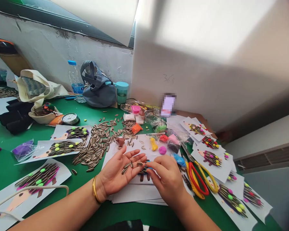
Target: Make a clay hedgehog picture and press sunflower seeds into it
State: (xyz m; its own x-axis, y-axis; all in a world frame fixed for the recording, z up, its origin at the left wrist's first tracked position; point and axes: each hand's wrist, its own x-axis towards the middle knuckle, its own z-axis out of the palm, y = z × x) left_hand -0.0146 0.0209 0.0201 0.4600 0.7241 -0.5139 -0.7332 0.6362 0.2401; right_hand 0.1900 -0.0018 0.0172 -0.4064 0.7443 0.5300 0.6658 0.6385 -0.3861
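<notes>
My left hand (pixel 125 170) is palm up with its fingers stretched out, and several striped sunflower seeds (pixel 127 166) lie on its palm and fingers. Close to those fingertips, my right hand (pixel 167 178) has its thumb and index finger nearly together in a pinch; what is between them, if anything, is hidden. Below both hands lies a white sheet (pixel 132 194) bearing a partly covered hedgehog picture (pixel 144 177) with blue clay, seeds and brown feet. Left of the sheets spreads a large heap of sunflower seeds (pixel 96 144) on the green table.
Finished-looking hedgehog pictures lie left (pixel 42 175) and right (pixel 231 195). Scissors (pixel 197 179) with red and yellow handles are beside my right hand. Yellow clay (pixel 153 144) and other coloured lumps sit behind. A bottle (pixel 76 83), grey bag (pixel 100 93) and cup (pixel 122 93) stand at the wall.
</notes>
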